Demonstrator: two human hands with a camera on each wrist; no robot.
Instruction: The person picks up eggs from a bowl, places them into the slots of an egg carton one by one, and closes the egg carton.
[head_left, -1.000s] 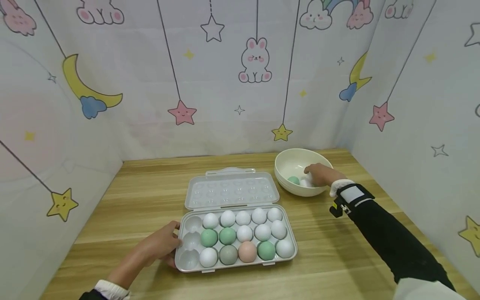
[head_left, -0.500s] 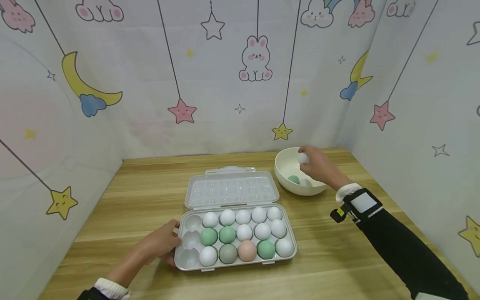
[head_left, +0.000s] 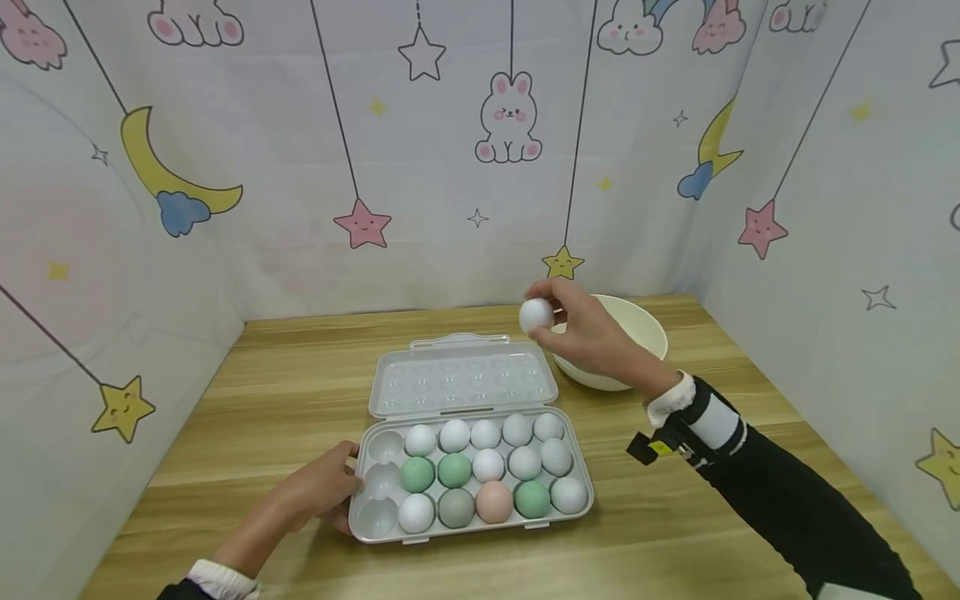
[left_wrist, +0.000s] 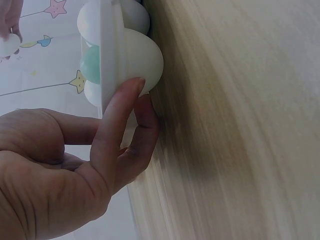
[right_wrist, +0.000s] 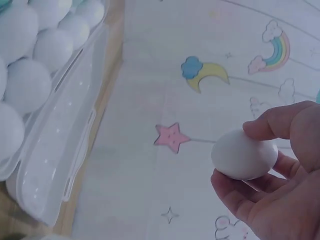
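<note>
My right hand (head_left: 588,333) pinches a white egg (head_left: 536,317) between thumb and fingers, raised above the near left rim of the cream bowl (head_left: 641,329). The same egg (right_wrist: 244,155) shows close up in the right wrist view. With my left hand (head_left: 318,485) I grip the left end of a plastic egg box (head_left: 480,533), thumb and fingers on its edge. White, green, grey-green and pinkish eggs sit in its cups; the three cups of the left column show bare. The right hand and wrist hide part of the bowl's inside.
The box's clear lid (head_left: 465,383) lies folded back behind it on the wooden table (head_left: 300,367). Fabric walls (head_left: 300,275) printed with stars, moons and rabbits stand at the back and both sides.
My right hand has come up out of the bowl with a white egg and moved left toward the lid. The left hand and the egg box have stayed in place.
</note>
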